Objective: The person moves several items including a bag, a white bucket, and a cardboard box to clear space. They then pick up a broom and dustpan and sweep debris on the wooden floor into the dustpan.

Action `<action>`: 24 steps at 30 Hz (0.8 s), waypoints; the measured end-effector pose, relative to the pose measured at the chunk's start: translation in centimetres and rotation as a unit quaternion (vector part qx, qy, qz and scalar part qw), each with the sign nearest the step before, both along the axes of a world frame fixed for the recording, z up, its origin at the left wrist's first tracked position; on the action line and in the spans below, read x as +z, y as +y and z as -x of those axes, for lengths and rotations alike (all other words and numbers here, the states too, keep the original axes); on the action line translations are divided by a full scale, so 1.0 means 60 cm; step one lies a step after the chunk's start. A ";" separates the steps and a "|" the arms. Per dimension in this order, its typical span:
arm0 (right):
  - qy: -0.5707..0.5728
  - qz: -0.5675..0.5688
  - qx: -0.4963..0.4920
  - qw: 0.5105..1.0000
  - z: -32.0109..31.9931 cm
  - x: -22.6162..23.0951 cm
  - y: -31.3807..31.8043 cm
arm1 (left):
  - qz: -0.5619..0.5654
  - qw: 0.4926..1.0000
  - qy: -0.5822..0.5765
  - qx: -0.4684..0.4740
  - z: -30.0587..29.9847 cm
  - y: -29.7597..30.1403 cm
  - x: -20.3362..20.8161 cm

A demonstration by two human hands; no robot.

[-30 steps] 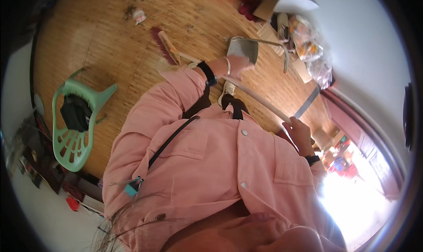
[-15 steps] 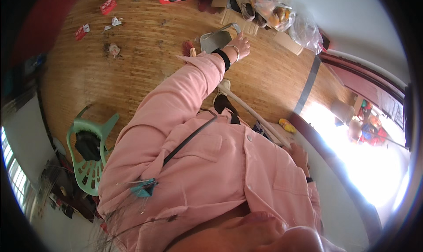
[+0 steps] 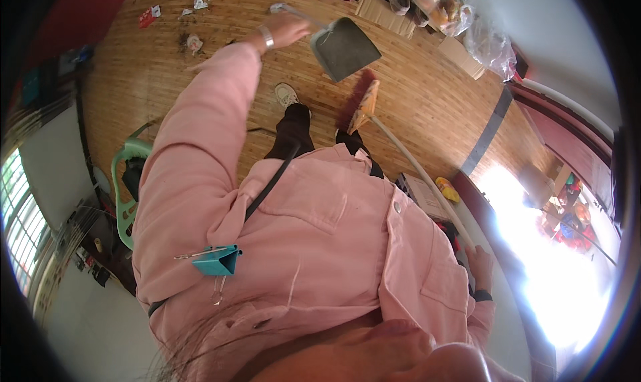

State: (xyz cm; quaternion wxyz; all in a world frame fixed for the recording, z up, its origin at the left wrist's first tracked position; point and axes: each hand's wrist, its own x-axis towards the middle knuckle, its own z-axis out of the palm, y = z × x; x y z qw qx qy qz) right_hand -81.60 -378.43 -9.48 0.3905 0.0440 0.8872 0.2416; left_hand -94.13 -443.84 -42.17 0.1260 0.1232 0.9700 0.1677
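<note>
My left hand (image 3: 287,29) is closed on the handle (image 3: 300,13) of a grey dustpan (image 3: 345,49), at the top middle of the head view. The dustpan's wide scoop points toward the right and toward me. My right hand (image 3: 480,264), low on the right, is wrapped round the upper end of a long pale broom stick (image 3: 424,171). At the far end of the stick, the broom head (image 3: 364,107) has dark red bristles and an orange-tan top. It lies close to the dustpan's lip, in front of my feet.
Red-and-white scraps (image 3: 149,16) and crumpled litter (image 3: 193,44) lie on the wooden floor (image 3: 234,18) at the far left. Shoes (image 3: 398,1), cardboard (image 3: 385,15) and plastic bags (image 3: 491,48) line the far right wall. A green chair (image 3: 125,212) stands at left, a bright doorway at right.
My left hand has moved left and now grips the dustpan, which has turned and come away from its former spot. The broom head has swung out to the right of my feet.
</note>
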 end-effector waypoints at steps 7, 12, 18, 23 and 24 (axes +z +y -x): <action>-0.023 0.134 -0.102 0.986 -0.001 -0.128 0.102 | -0.116 0.928 0.165 0.313 -0.275 -0.088 0.050; -0.009 0.221 -0.019 0.975 0.023 -0.315 0.115 | -0.166 0.815 0.106 0.545 -0.418 -0.083 0.065; -0.072 0.268 0.015 0.961 0.145 -0.487 0.032 | -0.115 0.704 0.119 0.690 -0.561 -0.076 0.098; -0.053 0.374 0.183 0.908 0.263 -0.613 -0.193 | 0.014 0.631 0.112 0.767 -0.668 -0.065 0.120; -0.079 0.312 0.090 0.943 0.279 -0.628 -0.241 | 0.050 0.613 0.102 0.782 -0.690 -0.058 0.125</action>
